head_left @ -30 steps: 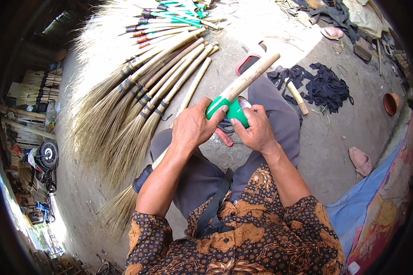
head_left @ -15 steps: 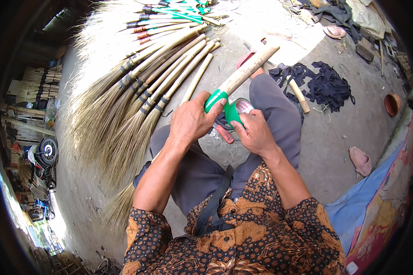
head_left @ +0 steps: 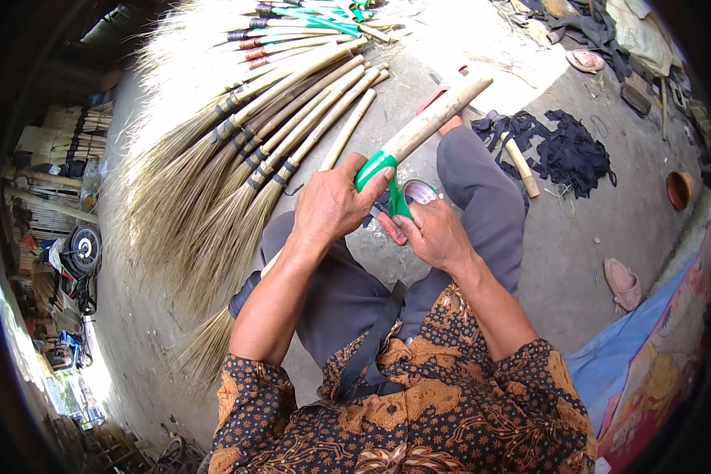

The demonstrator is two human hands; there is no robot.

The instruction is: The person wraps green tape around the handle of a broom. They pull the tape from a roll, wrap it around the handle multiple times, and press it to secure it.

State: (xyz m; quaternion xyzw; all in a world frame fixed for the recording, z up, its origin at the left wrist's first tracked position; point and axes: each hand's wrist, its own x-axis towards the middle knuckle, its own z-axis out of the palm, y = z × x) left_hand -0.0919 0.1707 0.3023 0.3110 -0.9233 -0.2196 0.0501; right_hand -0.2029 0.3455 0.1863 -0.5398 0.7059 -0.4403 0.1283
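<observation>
My left hand (head_left: 329, 201) is closed around a wooden broom handle (head_left: 437, 117), whose bare end points up and to the right. Green tape (head_left: 376, 168) wraps the handle just beyond my fingers. From that wrap a strip runs to a roll of green tape (head_left: 416, 193), which my right hand (head_left: 437, 235) grips. Bristles of what seems to be the same broom (head_left: 200, 349) spread out beyond my left elbow. Beneath my hands, between my legs, lies a red-handled tool (head_left: 390, 229), partly hidden.
Several grass brooms (head_left: 249, 170) lie fanned out on the left, some farther ones with green-taped handles (head_left: 316, 20). To the right are a heap of black strips (head_left: 565, 150), a short stick (head_left: 520, 164), a brown pot (head_left: 679, 186) and a pink sandal (head_left: 622, 284). A motorbike wheel (head_left: 83, 249) shows far left.
The tape roll has turned in my right hand, and the strip between it and the handle looks narrower and more twisted. The whole view has shifted slightly.
</observation>
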